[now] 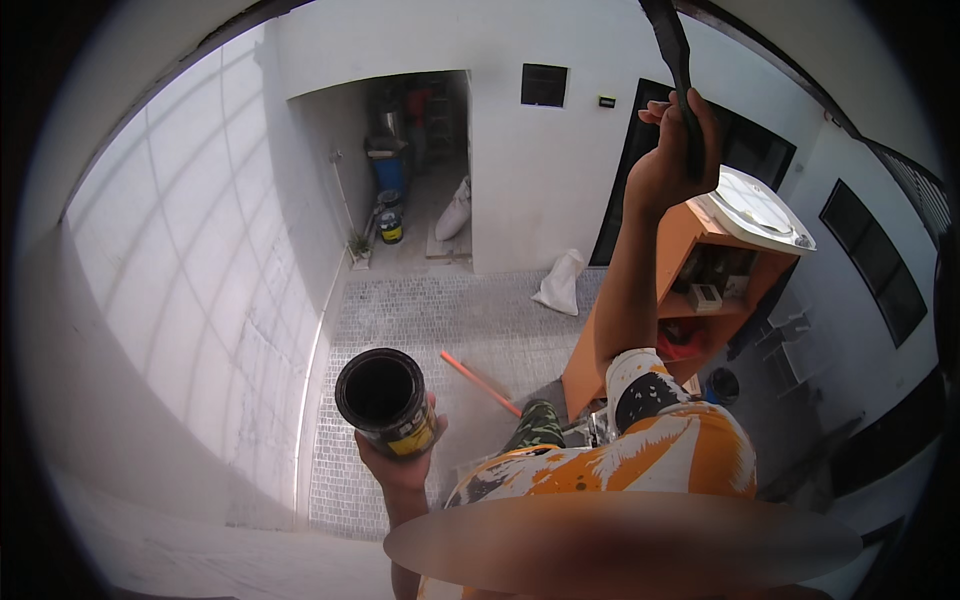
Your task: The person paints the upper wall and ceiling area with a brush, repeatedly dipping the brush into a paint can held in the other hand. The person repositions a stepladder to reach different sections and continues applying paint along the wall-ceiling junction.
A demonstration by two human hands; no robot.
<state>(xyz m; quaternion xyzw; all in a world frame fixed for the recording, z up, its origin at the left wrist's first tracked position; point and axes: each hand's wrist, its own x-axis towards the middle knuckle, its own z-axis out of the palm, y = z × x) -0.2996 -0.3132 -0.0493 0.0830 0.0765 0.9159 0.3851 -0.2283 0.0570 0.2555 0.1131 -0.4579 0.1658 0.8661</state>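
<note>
Low in the view, my left hand (403,467) is wrapped round the lower side of a dark paint can (410,430) with a yellow patch. The can has no lid on, and its inside looks black; I cannot tell how full it is. My right arm reaches up high on the right. In that right hand (668,160), the fingers close on the handle of a dark paintbrush (672,45). The brush's upper end runs to the top rim, against the overhead edge, and its bristles cannot be made out.
An orange cabinet (678,240) with a white basin (765,215) on top stands at right. Below lie a white sack (562,283) and an orange-red pole (480,383) on the tiled floor (400,310). Buckets (390,222) stand in the doorway. A white wall (180,270) rises at left.
</note>
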